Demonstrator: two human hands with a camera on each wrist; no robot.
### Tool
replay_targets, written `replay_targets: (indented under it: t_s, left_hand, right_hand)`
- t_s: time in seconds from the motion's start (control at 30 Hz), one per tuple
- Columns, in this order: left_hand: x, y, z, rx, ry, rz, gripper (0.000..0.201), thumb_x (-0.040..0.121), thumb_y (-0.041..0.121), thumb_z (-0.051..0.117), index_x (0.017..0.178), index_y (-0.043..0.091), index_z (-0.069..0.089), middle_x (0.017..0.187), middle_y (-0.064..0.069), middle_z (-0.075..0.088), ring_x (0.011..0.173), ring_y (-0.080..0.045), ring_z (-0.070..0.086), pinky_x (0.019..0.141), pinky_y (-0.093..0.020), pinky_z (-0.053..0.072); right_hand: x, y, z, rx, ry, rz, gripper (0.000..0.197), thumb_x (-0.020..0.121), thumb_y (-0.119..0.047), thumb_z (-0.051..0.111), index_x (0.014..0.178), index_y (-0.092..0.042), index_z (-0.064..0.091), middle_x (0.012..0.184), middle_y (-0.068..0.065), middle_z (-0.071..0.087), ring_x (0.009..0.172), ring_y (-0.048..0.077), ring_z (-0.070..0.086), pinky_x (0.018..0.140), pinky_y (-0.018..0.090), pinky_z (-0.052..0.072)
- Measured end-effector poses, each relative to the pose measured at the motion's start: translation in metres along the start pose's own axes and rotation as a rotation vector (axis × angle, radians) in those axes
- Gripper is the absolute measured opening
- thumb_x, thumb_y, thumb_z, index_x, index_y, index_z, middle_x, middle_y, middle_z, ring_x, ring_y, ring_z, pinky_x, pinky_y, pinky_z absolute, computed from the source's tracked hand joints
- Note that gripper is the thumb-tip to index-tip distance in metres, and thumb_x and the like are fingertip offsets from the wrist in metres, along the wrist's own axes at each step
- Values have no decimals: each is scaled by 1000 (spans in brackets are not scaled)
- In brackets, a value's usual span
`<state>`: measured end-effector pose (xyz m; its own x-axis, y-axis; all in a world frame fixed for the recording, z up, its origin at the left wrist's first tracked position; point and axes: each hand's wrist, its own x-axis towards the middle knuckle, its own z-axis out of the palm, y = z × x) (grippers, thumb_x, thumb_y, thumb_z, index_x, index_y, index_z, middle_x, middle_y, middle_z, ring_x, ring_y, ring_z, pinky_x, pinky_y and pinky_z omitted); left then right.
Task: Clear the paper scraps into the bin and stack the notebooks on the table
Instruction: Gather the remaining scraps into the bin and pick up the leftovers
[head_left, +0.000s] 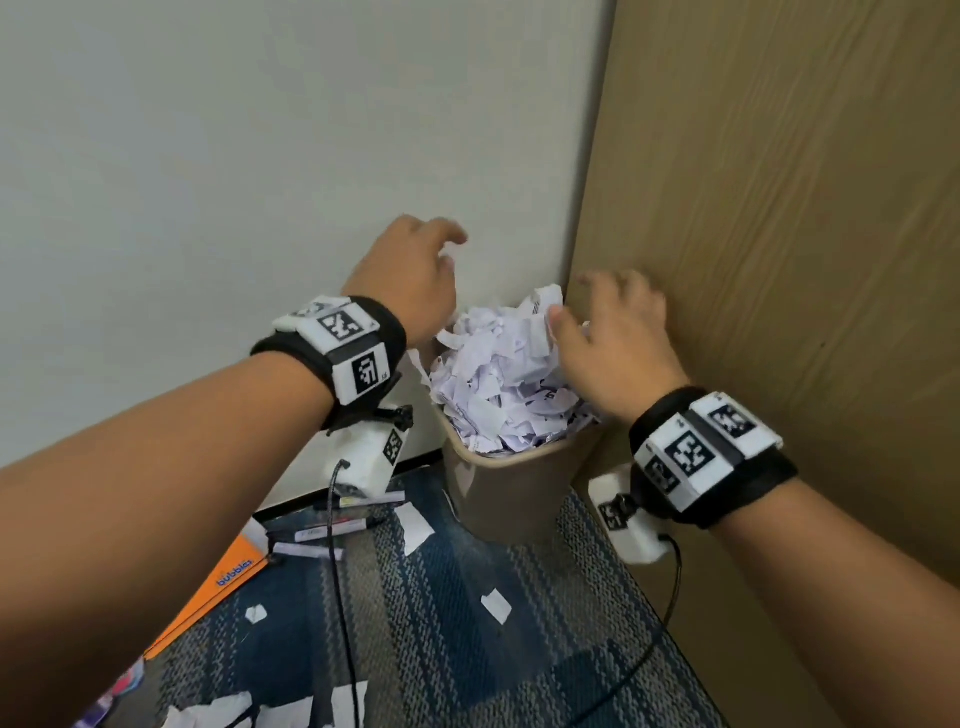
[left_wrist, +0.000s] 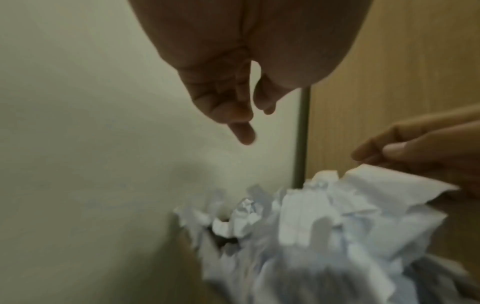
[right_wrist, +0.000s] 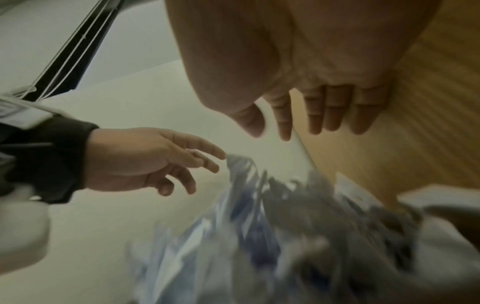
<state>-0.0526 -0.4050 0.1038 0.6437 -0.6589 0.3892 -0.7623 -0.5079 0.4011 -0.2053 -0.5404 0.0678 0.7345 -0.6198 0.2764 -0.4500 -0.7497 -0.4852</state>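
Note:
A tan bin (head_left: 519, 493) stands in the corner, heaped over its rim with white paper scraps (head_left: 498, 379). My left hand (head_left: 447, 254) hovers above the heap's left side with loose, spread fingers and holds nothing; the left wrist view shows the same hand (left_wrist: 249, 123) empty. My right hand (head_left: 587, 296) hangs over the heap's right side with straight fingers (right_wrist: 317, 115), its thumb close to the topmost scrap (left_wrist: 389, 185). More scraps (head_left: 415, 525) lie on the carpet. An orange notebook (head_left: 218, 587) lies on the floor at the left.
A wooden panel (head_left: 779, 260) rises right beside the bin and a white wall (head_left: 260, 156) stands behind it. Several pens (head_left: 332, 525) lie on the blue carpet (head_left: 519, 649) near the notebook. Wrist camera cables hang below both arms.

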Motion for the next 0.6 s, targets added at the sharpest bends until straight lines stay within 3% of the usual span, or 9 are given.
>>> replay_targets:
  t_s: [0.03, 0.1, 0.17, 0.27, 0.37, 0.5, 0.6]
  left_hand:
    - [-6, -7, 7, 9, -61, -53, 45, 98, 42, 39, 139, 26, 41, 142, -11, 40, 126, -28, 46, 104, -38, 36]
    - [-24, -21, 28, 79, -270, -109, 80, 84, 77, 27, 148, 29, 23, 152, -12, 28, 135, -31, 36, 110, -47, 32]
    - [-34, -32, 51, 182, -389, -69, 99, 69, 88, 13, 150, 32, 10, 156, -8, 21, 140, -28, 28, 111, -50, 28]
    - [-37, -43, 72, 355, -449, -34, 93, 74, 83, 15, 152, 31, 9, 157, -7, 14, 143, -28, 21, 116, -47, 17]
    - [-35, -40, 76, 545, -469, 115, 71, 91, 62, 17, 152, 27, 14, 159, -7, 14, 145, -25, 13, 118, -46, 5]
    - [-29, -25, 74, 467, -590, 189, 45, 96, 41, 21, 137, 33, 38, 134, 4, 52, 125, -15, 45, 116, -48, 12]
    - [-26, -16, 73, 484, -616, 137, 38, 97, 40, 26, 126, 28, 46, 117, 6, 62, 112, -16, 54, 113, -49, 12]
  right_hand:
    - [-7, 1, 9, -14, -100, 39, 69, 93, -64, 33, 150, -28, 20, 157, 15, 13, 142, 37, 15, 113, 51, 20]
    - [-16, 2, 28, -60, -251, 54, 86, 82, -83, 19, 151, -40, -5, 161, 11, -10, 147, 39, -2, 116, 58, 7]
    - [-16, 5, 44, -160, -348, 27, 90, 77, -89, 12, 149, -42, -15, 161, 10, -19, 147, 41, -10, 117, 59, -2]
    - [-11, 11, 57, -338, -472, -48, 81, 84, -82, 14, 150, -41, -9, 161, 8, -19, 146, 43, -9, 117, 59, -3]
    - [-7, 15, 63, -363, -606, -79, 71, 91, -66, 24, 151, -40, -5, 161, 3, -18, 148, 39, -3, 116, 56, 6]
    - [-1, 16, 62, -399, -681, -96, 67, 92, -62, 26, 150, -40, 1, 163, 1, -10, 148, 37, 7, 118, 54, 12]
    - [3, 18, 63, -396, -718, -92, 65, 93, -60, 24, 151, -39, 2, 163, 2, -7, 147, 37, 14, 117, 53, 16]
